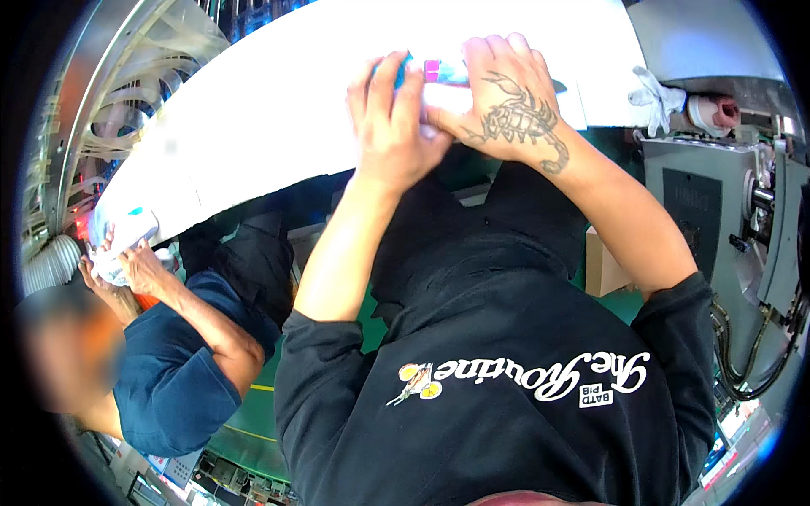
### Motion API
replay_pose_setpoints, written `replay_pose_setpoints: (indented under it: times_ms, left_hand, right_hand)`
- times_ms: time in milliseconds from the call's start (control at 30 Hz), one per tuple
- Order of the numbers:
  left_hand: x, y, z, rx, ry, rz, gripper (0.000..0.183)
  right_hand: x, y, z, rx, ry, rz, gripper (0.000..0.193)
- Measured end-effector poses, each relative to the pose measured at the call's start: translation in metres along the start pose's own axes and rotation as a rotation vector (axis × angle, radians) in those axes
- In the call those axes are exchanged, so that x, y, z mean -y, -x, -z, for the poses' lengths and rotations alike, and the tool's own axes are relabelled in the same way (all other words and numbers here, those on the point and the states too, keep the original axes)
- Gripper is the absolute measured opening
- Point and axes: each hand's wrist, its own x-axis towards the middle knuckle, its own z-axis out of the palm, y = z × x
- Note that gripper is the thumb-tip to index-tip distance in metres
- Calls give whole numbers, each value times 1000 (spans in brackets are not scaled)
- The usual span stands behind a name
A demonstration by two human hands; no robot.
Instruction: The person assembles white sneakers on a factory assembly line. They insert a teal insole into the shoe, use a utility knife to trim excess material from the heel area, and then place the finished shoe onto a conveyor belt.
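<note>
Over the bright white table (278, 101), both my hands are closed around one white item with blue and pink patches (447, 74). My left hand (388, 122) curls its fingers over the item's bluish left end. Across the right part lies my right hand (510, 105), its fingers bent over the far side and its thumb pointing toward the left hand. Between the hands a pale middle stretch and a small pink square show. Glare and my fingers hide most of the outline, so I cannot tell its exact kind.
At the left, a co-worker in a dark blue shirt (181, 363) handles a white and blue item (126, 240) by the table's edge. A white glove (656, 99) and a round roll-like thing (713, 114) lie at the right, above a grey machine (704, 198). A cardboard box (603, 266) stands below.
</note>
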Motion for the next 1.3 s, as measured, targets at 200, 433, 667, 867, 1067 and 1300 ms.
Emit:
replay_pose_setpoints:
  times_ms: [200,433,667,867,1067,1300]
  left_hand:
    - [0,10,26,140,-19,139,88]
    - [-17,13,39,199,163,205,81]
    - [-39,-11,35,195,29,140,73]
    - [-57,-49,47,328,-93,129,74]
    - [-72,-80,54,466,-107,221,78]
    - [-71,-107,61,599,70,168,88]
  right_hand:
    - [-17,4,-25,-112,-31,50,90]
    - [-25,25,-16,-62,-137,3,110]
    - [-28,43,-25,-255,-274,-84,113]
    - [-56,31,-39,-432,-541,-108,88]
    - [-68,24,14,-338,-912,-235,77]
    - [-65,28,31,-57,-1074,-205,101]
